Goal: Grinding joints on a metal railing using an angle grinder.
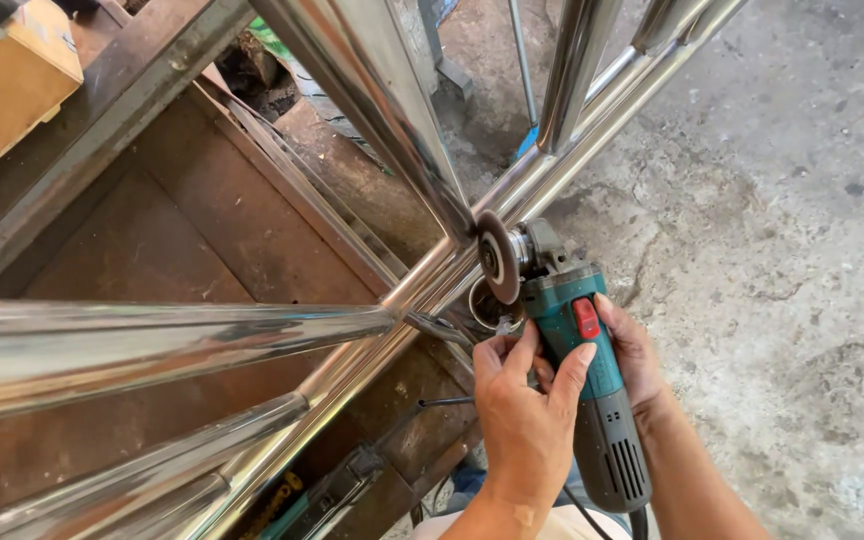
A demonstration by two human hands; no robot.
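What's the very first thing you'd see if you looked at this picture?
The shiny silver steel tube frame fills the left and middle. Where its tubes meet, the brown round disc of a teal and grey angle grinder touches the joint. The left hand and right hand both grip the grinder at lower centre.

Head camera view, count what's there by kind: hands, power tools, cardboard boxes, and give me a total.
Hands: 2, the left hand and right hand, both on the tool
Power tools: 1, the teal and grey angle grinder, disc at the shiny steel tube frame
Cardboard boxes: 1, the brown cardboard box
Total: 4
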